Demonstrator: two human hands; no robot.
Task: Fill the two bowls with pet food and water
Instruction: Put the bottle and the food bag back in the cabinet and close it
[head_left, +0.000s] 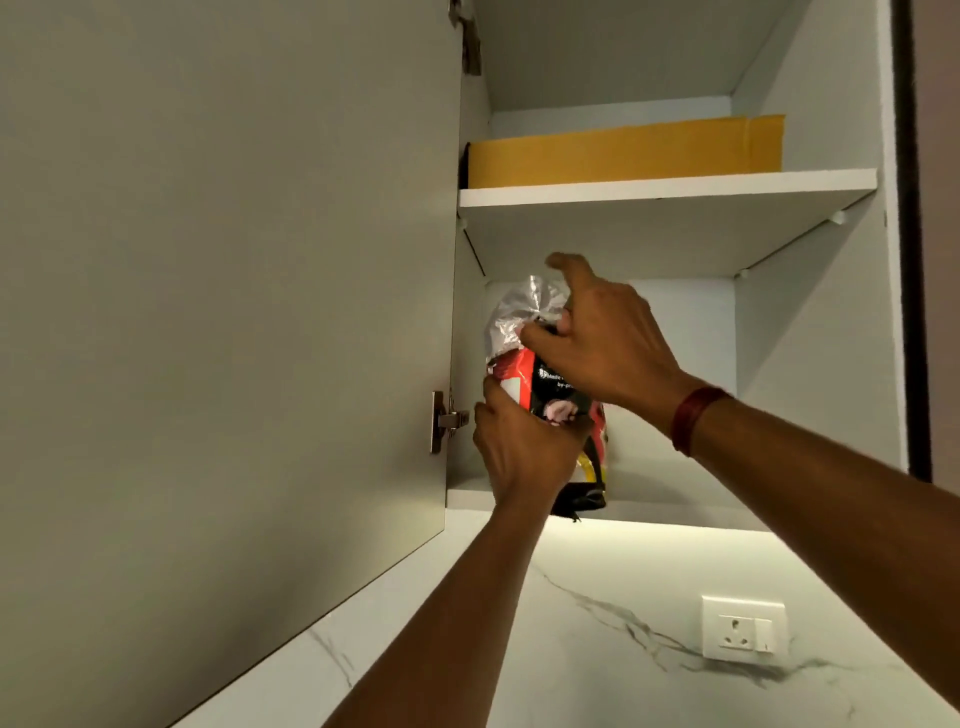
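Note:
A red and black pet food bag (524, 382) with a crumpled silver top stands on the lower shelf (675, 501) of an open wall cupboard. My left hand (519, 447) grips the bag's lower left side from the front. My right hand (602, 348) holds the bag near its folded silver top, thumb pinching the foil and the forefinger raised. The bag's base reaches the shelf's front edge. No bowls are in view.
The cupboard door (223, 260) stands open on the left, with a hinge (447, 421) close to my left hand. A yellow padded envelope (623, 153) lies on the upper shelf. Below the cupboard is a marble wall with a white socket (743, 634).

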